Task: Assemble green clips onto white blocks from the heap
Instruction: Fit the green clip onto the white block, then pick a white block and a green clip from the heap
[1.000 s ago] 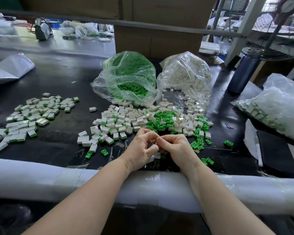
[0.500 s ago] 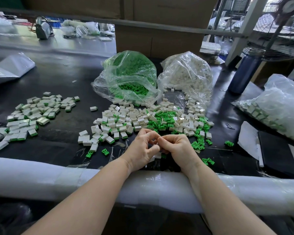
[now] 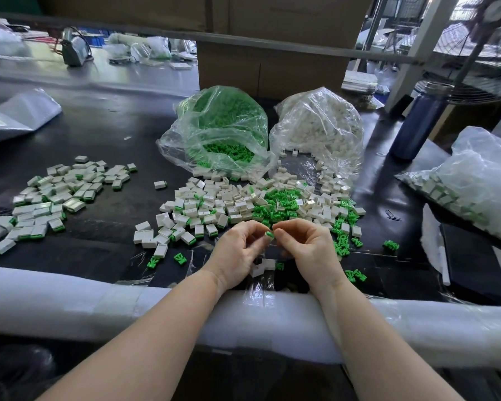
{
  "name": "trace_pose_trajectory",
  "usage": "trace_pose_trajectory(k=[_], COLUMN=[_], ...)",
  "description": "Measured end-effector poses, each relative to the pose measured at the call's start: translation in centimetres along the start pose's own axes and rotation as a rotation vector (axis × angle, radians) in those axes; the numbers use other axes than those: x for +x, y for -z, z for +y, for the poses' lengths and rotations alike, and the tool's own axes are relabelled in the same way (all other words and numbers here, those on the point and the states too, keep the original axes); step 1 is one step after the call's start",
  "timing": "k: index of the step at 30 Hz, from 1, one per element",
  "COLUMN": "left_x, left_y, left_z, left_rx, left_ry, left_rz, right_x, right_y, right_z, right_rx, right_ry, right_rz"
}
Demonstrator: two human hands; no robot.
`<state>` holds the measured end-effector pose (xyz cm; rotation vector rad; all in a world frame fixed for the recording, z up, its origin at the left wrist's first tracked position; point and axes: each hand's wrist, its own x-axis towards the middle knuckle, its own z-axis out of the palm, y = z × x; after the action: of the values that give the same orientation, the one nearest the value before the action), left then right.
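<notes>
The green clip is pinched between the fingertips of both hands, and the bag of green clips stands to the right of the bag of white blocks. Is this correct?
Not quite. In the head view the bag of green clips stands left of the bag of white blocks, not right. The rest holds: the left hand and right hand pinch the green clip together.

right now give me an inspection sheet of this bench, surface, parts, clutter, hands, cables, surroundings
surface: black bench top, white foam roll along its near edge
job's things: mixed heap of white blocks and green clips mid-bench; finished pile to the left; bag of green clips; bag of white blocks
clutter: loose green clips; plastic bags both sides
hands: left hand and right hand together pinch a green clip
cables: nothing seen
surroundings: blue bottle, cardboard box, fan at right
</notes>
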<state>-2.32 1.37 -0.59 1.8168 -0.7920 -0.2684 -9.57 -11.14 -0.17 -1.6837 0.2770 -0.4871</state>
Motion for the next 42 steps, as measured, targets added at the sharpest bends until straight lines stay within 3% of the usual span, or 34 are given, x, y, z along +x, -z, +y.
trace_pose_trajectory(k=[6, 10, 18, 23, 35, 42], left_x=[0.0, -0.1, -0.2, 0.2, 0.1, -0.2], left_y=[-0.1, -0.1, 0.6, 1.0, 0.6, 0.6], left_z=[-0.5, -0.3, -0.3, -0.7, -0.8, -0.6], left_rx=[0.073, 0.081, 0.132, 0.189, 0.454, 0.485], left_ry=[-0.005, 0.009, 0.066, 0.126, 0.260, 0.237], left_rz=[-0.002, 0.019, 0.406, 0.577, 0.415, 0.379], right_x=[0.1, 0.1, 0.4, 0.5, 0.8, 1.4], right_y=[-0.2, -0.2, 0.5, 0.7, 1.1, 0.3], right_z=[0.1, 0.1, 0.7, 0.9, 1.0, 1.5], right_rx=[-0.278, -0.340, -0.480, -0.523, -0.787, -1.107], right_ry=[0.057, 0.058, 0.049, -0.010, -0.144, -0.296], right_rz=[0.025, 0.014, 0.292, 0.370, 0.490, 0.334])
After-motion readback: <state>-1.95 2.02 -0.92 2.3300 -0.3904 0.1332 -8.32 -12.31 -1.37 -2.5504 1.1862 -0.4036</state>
